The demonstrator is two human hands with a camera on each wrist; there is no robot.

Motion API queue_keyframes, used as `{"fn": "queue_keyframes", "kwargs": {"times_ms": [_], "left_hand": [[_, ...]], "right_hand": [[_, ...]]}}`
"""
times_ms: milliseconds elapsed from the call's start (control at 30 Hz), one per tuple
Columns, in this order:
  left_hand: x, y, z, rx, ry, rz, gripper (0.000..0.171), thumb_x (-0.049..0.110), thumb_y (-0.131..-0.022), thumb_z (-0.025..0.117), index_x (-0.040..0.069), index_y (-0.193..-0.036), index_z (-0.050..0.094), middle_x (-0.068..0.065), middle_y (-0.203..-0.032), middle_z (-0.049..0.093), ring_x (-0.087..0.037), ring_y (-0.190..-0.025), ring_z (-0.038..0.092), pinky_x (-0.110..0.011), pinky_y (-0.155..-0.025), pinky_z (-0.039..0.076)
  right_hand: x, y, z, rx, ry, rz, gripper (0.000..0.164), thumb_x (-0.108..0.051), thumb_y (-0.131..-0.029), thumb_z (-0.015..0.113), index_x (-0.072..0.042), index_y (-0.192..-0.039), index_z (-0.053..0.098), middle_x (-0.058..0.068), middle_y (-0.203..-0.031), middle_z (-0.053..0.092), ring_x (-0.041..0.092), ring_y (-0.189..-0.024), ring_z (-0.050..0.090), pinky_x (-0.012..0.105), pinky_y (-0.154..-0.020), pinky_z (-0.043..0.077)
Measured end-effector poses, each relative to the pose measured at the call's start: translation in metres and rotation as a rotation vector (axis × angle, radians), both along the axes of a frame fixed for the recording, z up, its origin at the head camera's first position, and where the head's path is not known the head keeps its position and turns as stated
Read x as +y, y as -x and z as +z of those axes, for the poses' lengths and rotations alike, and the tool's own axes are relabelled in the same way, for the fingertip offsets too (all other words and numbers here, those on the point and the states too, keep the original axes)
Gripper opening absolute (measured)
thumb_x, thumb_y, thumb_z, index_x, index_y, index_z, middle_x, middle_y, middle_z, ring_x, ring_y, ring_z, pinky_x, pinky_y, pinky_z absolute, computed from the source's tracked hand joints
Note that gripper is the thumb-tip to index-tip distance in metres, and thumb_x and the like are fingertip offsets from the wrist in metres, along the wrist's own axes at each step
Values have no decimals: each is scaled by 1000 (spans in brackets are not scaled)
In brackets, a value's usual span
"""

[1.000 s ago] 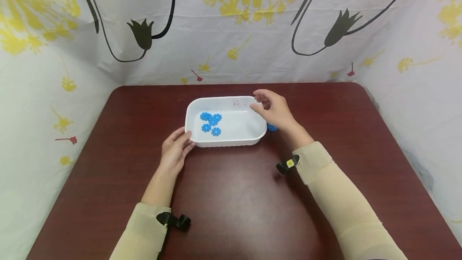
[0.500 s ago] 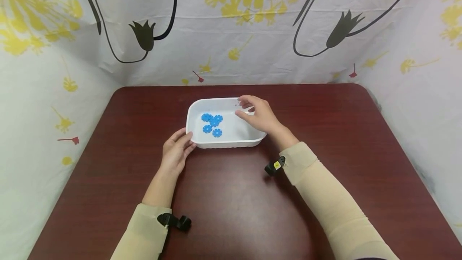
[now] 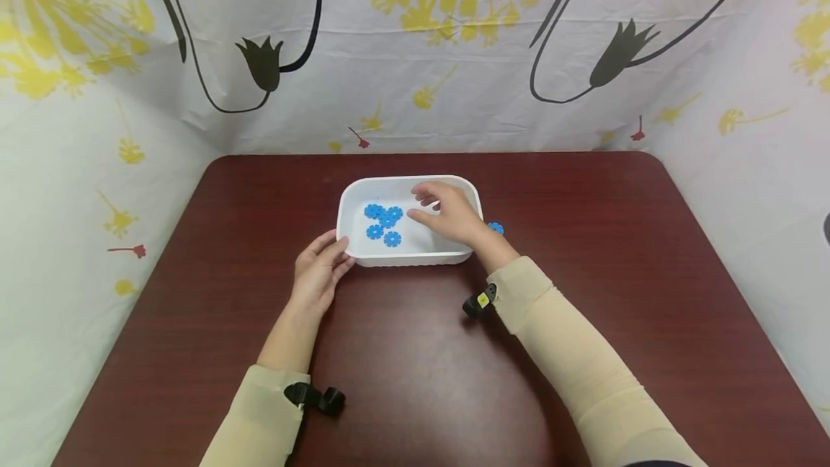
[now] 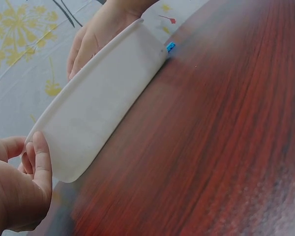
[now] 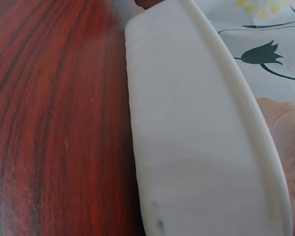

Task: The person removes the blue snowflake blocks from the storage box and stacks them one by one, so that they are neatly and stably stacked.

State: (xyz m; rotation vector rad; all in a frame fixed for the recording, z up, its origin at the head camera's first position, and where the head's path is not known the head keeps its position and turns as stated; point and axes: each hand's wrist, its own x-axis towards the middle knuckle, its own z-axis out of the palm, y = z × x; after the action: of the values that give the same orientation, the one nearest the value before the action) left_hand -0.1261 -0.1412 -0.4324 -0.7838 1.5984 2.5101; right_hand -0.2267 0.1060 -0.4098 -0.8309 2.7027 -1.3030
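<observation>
A white plastic tray (image 3: pixel 415 261) stands near the far side of the table. Several blue flower-shaped plastic discs (image 3: pixel 392 238) lie in its left half. My left hand (image 3: pixel 316 272) grips the tray's near left corner, its thumb over the rim; the left wrist view also has this left hand (image 4: pixel 24 187) at the corner. Inside the tray, low over its right half, is my right hand (image 3: pixel 450 216), fingers loosely bent towards the discs, with nothing seen between them. The tray's wall hides most of the right hand (image 5: pixel 287 142) in the right wrist view.
Another blue disc (image 3: pixel 496 228) rests on the dark red wooden table (image 3: pixel 415 352), just right of the tray and partly behind the right wrist. A patterned white cloth (image 3: pixel 363 70) rises behind the table and along both sides.
My right hand has moved left and down, from the tray's far right corner to over its inside, closer to the discs. The left hand keeps its grip on the corner.
</observation>
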Motion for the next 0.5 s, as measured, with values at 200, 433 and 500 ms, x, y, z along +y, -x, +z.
{"fn": "queue_keyframes", "kwargs": {"times_ms": [200,433,500], "left_hand": [[0,0,0,-2,13,-6,45,7,-97,68,3,-140,53,-4,-93,60,-11,-76,62,-24,-79,62],[1,-1,1,0,18,-7,45,7,-97,68,3,-139,54,-3,-90,60,-11,-75,61,-24,-78,62],[1,-1,1,0,18,-5,45,7,-97,69,3,-139,54,-3,-90,60,-11,-75,62,-24,-78,62]], "right_hand": [[-6,0,-4,-9,-40,4,43,-19,-92,77,2,-127,63,17,-118,67,27,-106,66,41,-91,58],[-14,-1,-4,-29,-50,38,44,-20,-92,77,2,-128,64,17,-119,66,26,-107,65,39,-93,57],[-16,-1,-5,-31,-65,49,44,-20,-92,77,2,-128,63,17,-120,66,26,-107,64,39,-94,55]]}}
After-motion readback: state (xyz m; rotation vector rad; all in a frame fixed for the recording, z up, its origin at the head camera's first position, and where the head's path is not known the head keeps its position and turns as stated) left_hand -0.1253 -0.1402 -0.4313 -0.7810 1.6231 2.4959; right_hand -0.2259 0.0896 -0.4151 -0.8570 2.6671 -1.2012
